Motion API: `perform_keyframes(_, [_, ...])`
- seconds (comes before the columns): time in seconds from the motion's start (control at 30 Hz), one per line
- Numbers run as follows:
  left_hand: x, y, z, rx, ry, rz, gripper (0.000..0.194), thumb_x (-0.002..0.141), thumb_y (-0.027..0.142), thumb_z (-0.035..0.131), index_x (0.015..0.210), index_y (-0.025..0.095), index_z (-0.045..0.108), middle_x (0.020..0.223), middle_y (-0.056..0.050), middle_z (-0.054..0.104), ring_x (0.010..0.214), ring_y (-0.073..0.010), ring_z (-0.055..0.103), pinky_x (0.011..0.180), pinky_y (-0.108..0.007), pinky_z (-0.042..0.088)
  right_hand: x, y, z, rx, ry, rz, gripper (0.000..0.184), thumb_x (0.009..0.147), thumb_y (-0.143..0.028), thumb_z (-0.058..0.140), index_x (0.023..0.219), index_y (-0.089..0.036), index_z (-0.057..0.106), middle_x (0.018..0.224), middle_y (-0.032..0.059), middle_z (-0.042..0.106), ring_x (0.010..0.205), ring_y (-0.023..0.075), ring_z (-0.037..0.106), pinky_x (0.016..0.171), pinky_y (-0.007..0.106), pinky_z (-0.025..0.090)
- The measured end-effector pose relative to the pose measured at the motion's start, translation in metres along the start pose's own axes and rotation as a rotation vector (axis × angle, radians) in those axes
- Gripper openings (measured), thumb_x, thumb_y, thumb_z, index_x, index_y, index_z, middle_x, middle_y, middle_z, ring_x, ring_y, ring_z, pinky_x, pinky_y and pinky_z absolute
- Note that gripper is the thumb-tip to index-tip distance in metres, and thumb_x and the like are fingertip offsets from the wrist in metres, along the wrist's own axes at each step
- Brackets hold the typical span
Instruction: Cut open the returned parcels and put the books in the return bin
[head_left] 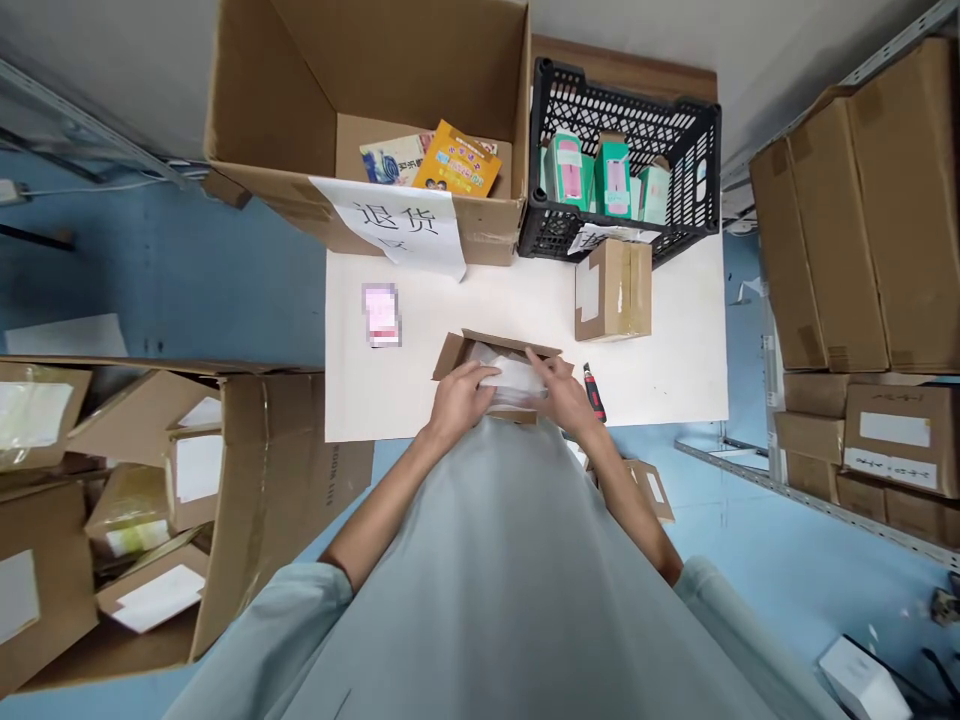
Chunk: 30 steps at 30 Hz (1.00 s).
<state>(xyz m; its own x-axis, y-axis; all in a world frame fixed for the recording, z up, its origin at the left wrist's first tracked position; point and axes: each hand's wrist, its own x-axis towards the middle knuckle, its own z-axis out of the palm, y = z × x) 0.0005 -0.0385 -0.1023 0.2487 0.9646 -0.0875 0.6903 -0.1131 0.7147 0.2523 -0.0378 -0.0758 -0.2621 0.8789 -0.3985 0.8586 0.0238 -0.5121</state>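
Note:
A small open cardboard box (451, 355) stands at the front of the white table, flaps raised. Inside it lies crumpled, translucent white wrapping (514, 378); whatever it encloses is hidden. My left hand (461, 402) is closed on the wrapping's left side, its fingertips pressed together. On the right, my right hand (564, 397) has thumb and index finger about the wrapping's edge, the index stretched toward the back flap. Its other fingers are partly hidden. Close beside my right hand lies a red and black box cutter (593, 391).
Behind stand a large carton (487, 232) with booklets inside and a black crate (701, 215) of green boxes. A taped brown box (628, 290) and a blurred pink item (382, 315) lie on the table (675, 385). Parcels fill a carton (247, 500) at left; shelved boxes (847, 230) are at right.

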Motion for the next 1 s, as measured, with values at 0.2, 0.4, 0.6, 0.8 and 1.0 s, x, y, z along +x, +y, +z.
perform_keyframes(0.2, [0.002, -0.002, 0.027, -0.041, -0.112, -0.400, 0.035, 0.096, 0.018, 0.070, 0.129, 0.021, 0.082, 0.085, -0.005, 0.080, 0.085, -0.0314, 0.079, 0.089, -0.042, 0.062, -0.001, -0.008, 0.033, -0.089, -0.171, -0.112, 0.074, 0.104, -0.018, 0.069, 0.174, -0.026, 0.046, 0.158, 0.0162, 0.058, 0.131, 0.0315, 0.071, 0.106, 0.046, 0.064])
perform_keyframes(0.4, [-0.003, -0.006, 0.030, -0.009, -0.079, -0.209, 0.043, 0.098, 0.017, 0.064, 0.139, 0.017, 0.076, 0.148, -0.020, 0.075, 0.138, -0.0415, 0.072, 0.119, -0.057, 0.056, 0.040, -0.018, 0.059, -0.162, -0.219, -0.163, 0.044, 0.113, -0.015, 0.050, 0.155, -0.016, 0.065, 0.158, 0.0194, 0.067, 0.151, 0.0311, 0.061, 0.122, 0.046, 0.056])
perform_keyframes(0.6, [-0.030, -0.035, -0.012, -0.113, 0.329, -0.155, 0.046, 0.103, 0.021, 0.055, 0.145, 0.023, 0.072, 0.149, -0.013, 0.074, 0.134, -0.0312, 0.073, 0.118, -0.048, 0.059, 0.027, -0.003, 0.047, -0.143, -0.117, -0.092, 0.042, 0.112, -0.019, 0.053, 0.148, -0.020, 0.074, 0.171, 0.0194, 0.060, 0.134, 0.0377, 0.074, 0.112, 0.053, 0.062])
perform_keyframes(0.8, [-0.030, -0.122, -0.007, -0.406, 0.322, -0.514, 0.056, 0.089, 0.024, 0.063, 0.145, 0.019, 0.069, 0.137, -0.017, 0.079, 0.108, -0.0288, 0.080, 0.105, -0.049, 0.064, -0.049, 0.082, 0.037, 0.297, 0.498, 0.307, 0.046, 0.114, -0.040, 0.045, 0.142, -0.019, 0.074, 0.139, 0.0189, 0.079, 0.114, 0.0292, 0.079, 0.111, 0.049, 0.063])
perform_keyframes(1.0, [-0.011, -0.127, 0.044, -0.585, 0.066, -0.519, 0.052, 0.070, 0.037, 0.084, 0.117, 0.017, 0.078, 0.125, -0.015, 0.082, 0.119, -0.0359, 0.076, 0.108, -0.052, 0.062, -0.013, 0.096, 0.099, 0.659, 0.169, 0.351, 0.063, 0.083, -0.039, 0.078, 0.142, -0.018, 0.074, 0.141, 0.0156, 0.080, 0.124, 0.0334, 0.078, 0.108, 0.054, 0.067])
